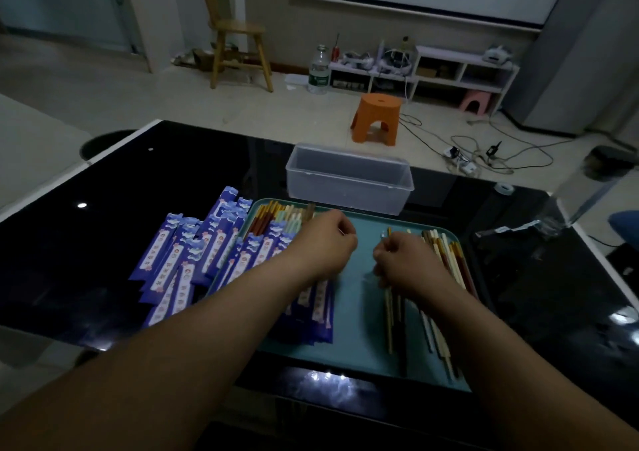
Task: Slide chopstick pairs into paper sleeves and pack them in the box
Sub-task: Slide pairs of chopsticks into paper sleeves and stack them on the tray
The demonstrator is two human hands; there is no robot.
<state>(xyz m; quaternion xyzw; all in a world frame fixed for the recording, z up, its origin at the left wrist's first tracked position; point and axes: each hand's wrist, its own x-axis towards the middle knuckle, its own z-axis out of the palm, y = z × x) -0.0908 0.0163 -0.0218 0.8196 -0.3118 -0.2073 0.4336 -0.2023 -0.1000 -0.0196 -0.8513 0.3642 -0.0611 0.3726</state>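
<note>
Your right hand [408, 264] is gripping chopsticks [391, 315] in curled fingers over the tray [358, 312]. Your left hand [325, 243] is curling beside the sleeves [173, 260], and I cannot tell what it is grasping, if anything.

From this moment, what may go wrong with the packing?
1. The sleeves lie in a loose pile across the left edge of the tray, and the left hand reaches over them; its forearm may scatter them.
2. The right hand seems to grip chopsticks beside a mixed-colour heap, so the pair may be mismatched.
3. The box stands beyond the tray, so each reach to it passes over the piles.
</note>
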